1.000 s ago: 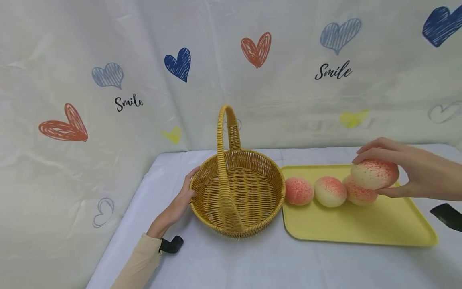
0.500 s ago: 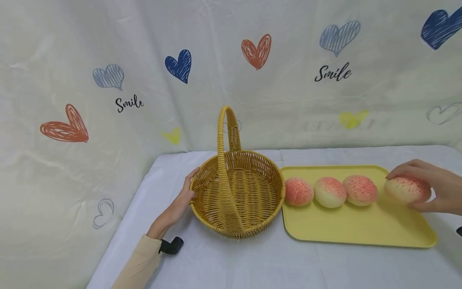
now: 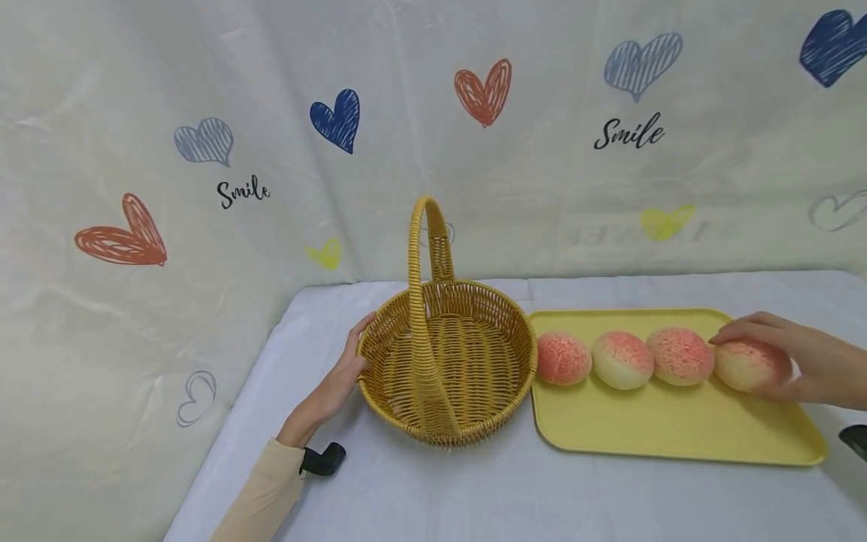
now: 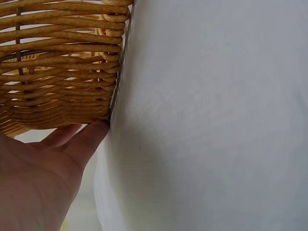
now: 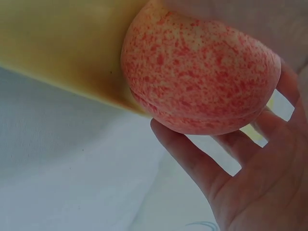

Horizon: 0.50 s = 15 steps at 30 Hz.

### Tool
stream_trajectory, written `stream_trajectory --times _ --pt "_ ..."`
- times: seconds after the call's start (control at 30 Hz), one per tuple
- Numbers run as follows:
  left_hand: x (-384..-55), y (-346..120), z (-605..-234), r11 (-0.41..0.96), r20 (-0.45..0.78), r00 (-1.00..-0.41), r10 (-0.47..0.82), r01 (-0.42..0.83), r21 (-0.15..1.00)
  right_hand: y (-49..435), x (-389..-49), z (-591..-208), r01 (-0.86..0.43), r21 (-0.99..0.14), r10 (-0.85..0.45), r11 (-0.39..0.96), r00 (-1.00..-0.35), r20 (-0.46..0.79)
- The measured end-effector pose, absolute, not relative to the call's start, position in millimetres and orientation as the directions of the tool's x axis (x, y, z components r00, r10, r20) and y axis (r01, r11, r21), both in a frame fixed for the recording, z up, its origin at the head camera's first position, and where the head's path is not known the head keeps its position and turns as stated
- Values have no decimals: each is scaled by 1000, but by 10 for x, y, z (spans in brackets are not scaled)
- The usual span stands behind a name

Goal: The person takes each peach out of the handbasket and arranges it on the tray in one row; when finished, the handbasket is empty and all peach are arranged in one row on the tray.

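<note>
In the head view, my right hand point(image 3: 816, 361) holds a red-and-cream peach point(image 3: 748, 366) at the right end of a row on a yellow tray point(image 3: 650, 425). The right wrist view shows this peach point(image 5: 202, 72) up close, fingers spread along its side and thumb across the other. My left hand point(image 3: 339, 384) rests against the left side of a round wicker basket point(image 3: 518, 391) with a tall arched handle. In the left wrist view, its fingertips touch the woven wall point(image 4: 62, 91) low down by the cloth. Bare weave shows inside the basket.
Three more peaches, a red one point(image 3: 564, 359), a paler one point(image 3: 623, 360) and a speckled one point(image 3: 680, 356), line the tray beside the basket. A white cloth point(image 3: 508, 497) covers the table. Behind hangs a pale curtain point(image 3: 542, 188) printed with hearts.
My right hand carried the peach from above the speckled one rightward and down, then slightly left to the row's end. The left hand and the basket have stayed put.
</note>
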<state>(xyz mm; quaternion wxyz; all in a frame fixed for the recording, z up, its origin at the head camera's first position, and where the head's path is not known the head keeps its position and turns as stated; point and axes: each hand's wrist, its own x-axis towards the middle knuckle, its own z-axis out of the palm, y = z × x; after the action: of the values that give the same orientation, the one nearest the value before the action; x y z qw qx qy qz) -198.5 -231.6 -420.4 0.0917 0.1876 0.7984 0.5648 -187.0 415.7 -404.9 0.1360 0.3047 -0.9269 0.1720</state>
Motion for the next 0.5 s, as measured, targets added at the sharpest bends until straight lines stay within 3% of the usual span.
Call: stream_trajectory --times 0.3,0.5 --pt "-1986 -2316 -4212 290 63 -915 399 192 937 4061 -1883 -3974 -443 -234 -408 865 -894 187" --pt "-1989 -2318 -4207 289 61 -915 399 189 939 4037 -1901 -3911 -387 -211 -371 898 -922 110"
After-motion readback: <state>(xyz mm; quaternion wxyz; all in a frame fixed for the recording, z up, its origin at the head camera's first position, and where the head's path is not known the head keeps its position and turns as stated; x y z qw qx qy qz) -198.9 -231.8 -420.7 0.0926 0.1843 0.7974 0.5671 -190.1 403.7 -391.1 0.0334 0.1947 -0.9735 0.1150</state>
